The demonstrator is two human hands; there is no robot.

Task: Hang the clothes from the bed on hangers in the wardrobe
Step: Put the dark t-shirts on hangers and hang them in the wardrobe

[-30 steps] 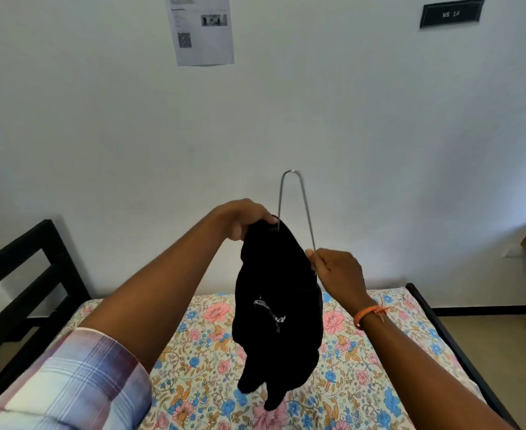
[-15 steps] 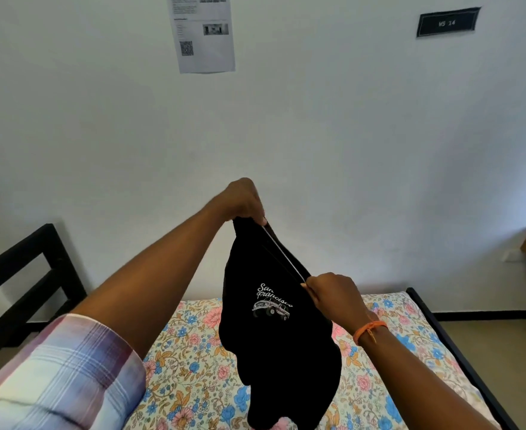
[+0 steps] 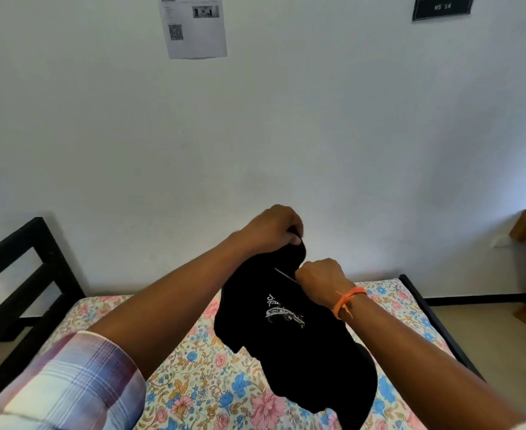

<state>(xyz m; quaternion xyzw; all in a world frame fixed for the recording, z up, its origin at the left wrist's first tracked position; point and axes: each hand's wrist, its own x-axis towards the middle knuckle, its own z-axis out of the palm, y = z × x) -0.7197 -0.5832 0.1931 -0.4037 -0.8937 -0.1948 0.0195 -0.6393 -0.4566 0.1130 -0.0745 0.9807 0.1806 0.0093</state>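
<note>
Now that the wire hanger has sunk almost wholly inside the black T-shirt, only a short sliver showing, the left hand pinches the collar and the right hand grips the wire, so threading looks nearly done.

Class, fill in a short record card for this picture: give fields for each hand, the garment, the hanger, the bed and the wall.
left hand: closed on the top edge of the black T-shirt, held up over the bed
right hand: closed on the wire hanger
black T-shirt: hangs bunched, white print showing
wire hanger: only a short piece shows against the shirt
bed: floral sheet, black frame
wall: white, with a printed sheet and a dark sign
</note>
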